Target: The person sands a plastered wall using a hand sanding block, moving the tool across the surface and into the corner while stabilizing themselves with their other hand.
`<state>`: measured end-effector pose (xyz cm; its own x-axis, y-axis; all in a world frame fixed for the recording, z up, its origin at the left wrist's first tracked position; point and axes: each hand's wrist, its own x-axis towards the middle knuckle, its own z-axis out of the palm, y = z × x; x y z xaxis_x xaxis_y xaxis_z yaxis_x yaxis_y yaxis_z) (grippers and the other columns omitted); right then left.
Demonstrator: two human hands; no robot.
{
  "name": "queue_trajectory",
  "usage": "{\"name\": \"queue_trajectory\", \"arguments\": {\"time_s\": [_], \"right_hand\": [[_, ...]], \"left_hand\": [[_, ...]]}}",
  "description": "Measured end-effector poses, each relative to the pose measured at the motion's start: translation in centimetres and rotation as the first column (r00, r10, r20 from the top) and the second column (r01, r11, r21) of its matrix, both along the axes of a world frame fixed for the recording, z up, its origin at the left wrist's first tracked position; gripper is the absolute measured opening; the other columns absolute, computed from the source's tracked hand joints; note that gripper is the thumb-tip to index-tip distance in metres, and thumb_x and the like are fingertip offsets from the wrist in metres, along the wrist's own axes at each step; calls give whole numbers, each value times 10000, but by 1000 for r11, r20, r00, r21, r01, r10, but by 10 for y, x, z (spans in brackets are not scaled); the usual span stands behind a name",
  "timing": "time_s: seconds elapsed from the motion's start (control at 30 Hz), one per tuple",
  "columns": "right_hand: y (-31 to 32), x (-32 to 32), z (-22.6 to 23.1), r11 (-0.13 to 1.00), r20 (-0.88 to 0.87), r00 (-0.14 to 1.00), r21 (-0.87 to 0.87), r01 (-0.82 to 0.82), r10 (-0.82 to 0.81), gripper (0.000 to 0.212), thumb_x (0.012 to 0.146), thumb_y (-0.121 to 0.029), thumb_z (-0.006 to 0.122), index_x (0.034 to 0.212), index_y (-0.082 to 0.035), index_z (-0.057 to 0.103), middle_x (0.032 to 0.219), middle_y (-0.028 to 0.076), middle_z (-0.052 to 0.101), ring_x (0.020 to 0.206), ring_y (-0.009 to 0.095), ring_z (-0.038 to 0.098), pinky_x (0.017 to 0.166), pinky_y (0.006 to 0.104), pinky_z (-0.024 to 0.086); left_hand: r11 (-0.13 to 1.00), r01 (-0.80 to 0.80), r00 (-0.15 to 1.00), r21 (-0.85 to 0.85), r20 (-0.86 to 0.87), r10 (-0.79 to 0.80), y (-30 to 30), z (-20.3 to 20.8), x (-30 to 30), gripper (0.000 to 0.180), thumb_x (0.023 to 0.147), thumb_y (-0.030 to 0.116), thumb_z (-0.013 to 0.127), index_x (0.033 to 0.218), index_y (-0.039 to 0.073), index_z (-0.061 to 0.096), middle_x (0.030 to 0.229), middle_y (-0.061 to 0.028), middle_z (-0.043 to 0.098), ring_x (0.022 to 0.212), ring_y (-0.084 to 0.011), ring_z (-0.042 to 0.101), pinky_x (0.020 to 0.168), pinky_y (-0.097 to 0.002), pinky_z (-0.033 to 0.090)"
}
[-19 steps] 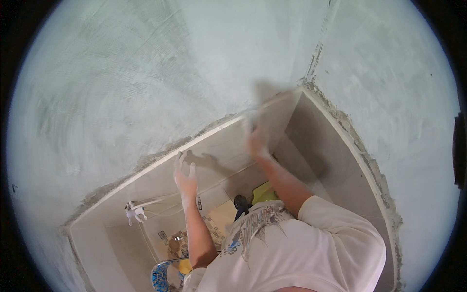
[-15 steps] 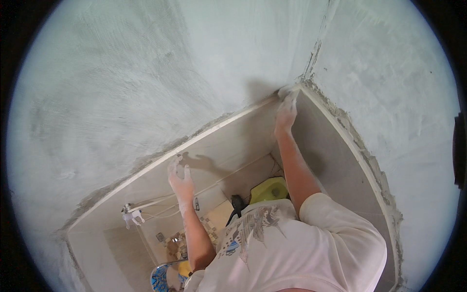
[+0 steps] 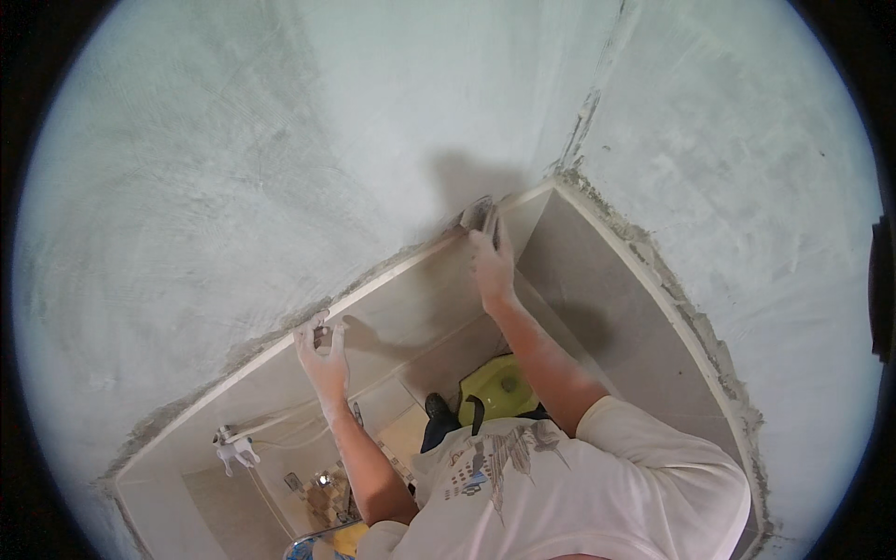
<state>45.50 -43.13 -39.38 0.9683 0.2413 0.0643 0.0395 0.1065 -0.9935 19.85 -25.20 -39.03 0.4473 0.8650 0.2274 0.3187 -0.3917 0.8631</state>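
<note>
Right hand (image 3: 495, 271) clamps a flat tool (image 3: 477, 215) at the slanting tile edge (image 3: 397, 272), up-right of the left hand (image 3: 324, 364), its fingers parted.

flat tool (image 3: 476, 214): right of left fingers (image 3: 306, 338) | wall fitting (image 3: 235, 452): below, left

Pretty bright, soft light on the pale grey-green plastered wall (image 3: 373, 112); blurry-edged shadow just above the dusty right hand (image 3: 493, 269). Hands look fairly sharp, but fisheye bows the straight off-white tile edge (image 3: 383, 280), corners totally black.
</note>
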Motion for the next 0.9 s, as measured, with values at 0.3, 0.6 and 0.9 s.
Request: {"name": "queue_trajectory", "arguments": {"time_s": [0.3,0.6,0.9], "right_hand": [[64,-94,13,990,126,990,-115,81,-66,769,991,-169,695,1622,91,341,1544,220,561,1397,291,557,1167,367,423],[75,-52,20,950,-7,958,123,287,-288,873,943,-167,722,1633,113,266,1577,335,480,1488,390,477,1224,416,363],[93,-127,-4,993,171,979,6,115,-115,922,934,-172,737,1656,84,224,1552,333,499,1462,401,509,1216,431,382]], "left_hand": [[986,165,986,15,9,-165,-5,-22,13,550,906,58,782,1412,34,568,1325,-159,420,1028,-241,634,952,-379,532],[949,275,948,154,-207,-241,-3,6,-1,354,910,54,710,1260,61,659,1090,-148,601,1074,-344,578,1018,-467,451],[803,323,945,500,-221,-242,18,26,6,163,894,29,688,1055,41,709,1065,-140,649,1027,-359,621,916,-475,482]]}}
